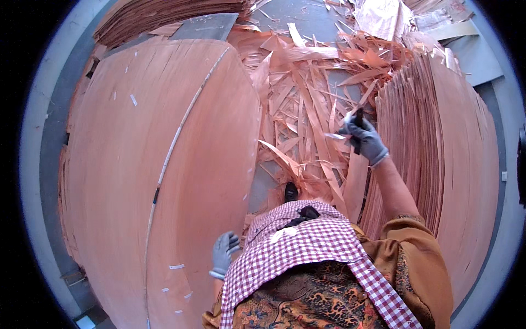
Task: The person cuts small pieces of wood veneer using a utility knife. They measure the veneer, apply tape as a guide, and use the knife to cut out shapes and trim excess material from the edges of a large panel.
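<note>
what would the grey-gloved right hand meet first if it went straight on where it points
Probably the loose reddish wood-veneer strips heaped beyond the right hand, though depth is unclear.

no lettering, numbers or signs can be read.

In our gloved right hand (367, 141) we hold a slim black tool (359, 117), partly covered by the fingers; at our left a broad reddish-tan wood veneer sheet (115, 181) lies flat, faintly streaked.

floor (296, 12): greyish, kinda buried
wood scraps (315, 109): peachy, tangled all over it
back-left stack (164, 15): reddish-brown, ragged edges
grey panel (483, 57): upper right
</note>
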Available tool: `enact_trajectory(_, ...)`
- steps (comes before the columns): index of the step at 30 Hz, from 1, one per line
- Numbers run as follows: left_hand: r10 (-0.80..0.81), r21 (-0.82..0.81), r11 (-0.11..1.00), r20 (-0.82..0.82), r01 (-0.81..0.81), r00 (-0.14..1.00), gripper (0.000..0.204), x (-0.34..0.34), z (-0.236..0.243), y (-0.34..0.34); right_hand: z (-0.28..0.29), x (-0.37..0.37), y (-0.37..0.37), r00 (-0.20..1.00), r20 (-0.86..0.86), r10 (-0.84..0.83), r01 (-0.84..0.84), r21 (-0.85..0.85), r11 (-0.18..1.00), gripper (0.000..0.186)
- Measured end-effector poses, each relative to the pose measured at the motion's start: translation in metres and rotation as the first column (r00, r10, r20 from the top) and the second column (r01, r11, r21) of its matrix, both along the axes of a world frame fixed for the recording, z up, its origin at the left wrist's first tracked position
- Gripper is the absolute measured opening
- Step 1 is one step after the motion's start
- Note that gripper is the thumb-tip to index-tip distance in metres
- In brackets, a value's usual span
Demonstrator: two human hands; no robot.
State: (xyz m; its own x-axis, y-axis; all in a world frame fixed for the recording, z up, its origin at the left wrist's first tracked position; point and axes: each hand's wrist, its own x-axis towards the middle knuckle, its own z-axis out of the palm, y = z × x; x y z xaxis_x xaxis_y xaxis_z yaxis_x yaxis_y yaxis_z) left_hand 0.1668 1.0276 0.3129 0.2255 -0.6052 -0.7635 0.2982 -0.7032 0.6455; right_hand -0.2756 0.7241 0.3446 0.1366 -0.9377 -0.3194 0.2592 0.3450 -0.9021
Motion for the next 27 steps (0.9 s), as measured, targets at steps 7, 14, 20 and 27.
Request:
enact_trajectory(7, -0.115, -0.049, 0.992, 0.034, 0.116, 0.993, 0.034, -0.013, -0.003, -0.104, 0.065, -0.039, -0.035, 0.992, -0.125, 0.015, -0.021, -0.047, 0.999, 0.025)
enact_trajectory(14, -0.163, -0.179, 0.967, 0.12, 0.183, 0.979, 0.027, -0.028, -0.001, -0.25, 0.073, -0.059, -0.094, 0.993, -0.108, 0.04, -0.049, -0.084, 0.995, 0.021)
enact_trajectory(20, -0.264, -0.355, 0.883, 0.166, 0.307, 0.95, 0.024, -0.036, -0.022, -0.388, 0.063, -0.011, -0.2, 0.965, -0.202, 0.17, -0.158, 0.072, 0.985, 0.019)
enact_trajectory(27, -0.395, -0.358, 0.906, -0.517, 0.228, 0.76, 0.034, -0.055, 0.027, -0.57, 0.046, 0.134, -0.351, 0.737, -0.105, 0.668, -0.672, 0.0, 0.741, 0.024)
